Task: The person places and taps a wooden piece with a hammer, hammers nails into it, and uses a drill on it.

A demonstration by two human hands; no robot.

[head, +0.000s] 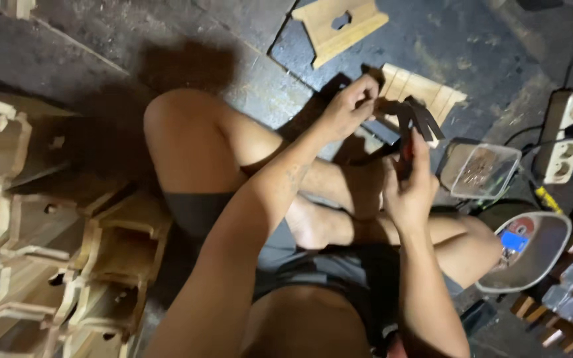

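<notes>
I sit cross-legged on a dark floor. My left hand [349, 106] is raised in front of me with its fingers closed on a dark strip, apparently sandpaper [414, 116], that fans out to the right. My right hand [409, 189] is just below it, gripping a dark tool with a red part [406, 154], perhaps pliers or scissors, at the strip's lower edge. The two hands are close together above my legs.
Stacked cut wooden pieces [41, 245] fill the left side. A wooden panel with a slot [339, 26] and a slatted wooden piece [419, 89] lie ahead. A clear plastic box [485, 172], a power strip [568, 136], and a round metal lid [532, 255] sit on the right.
</notes>
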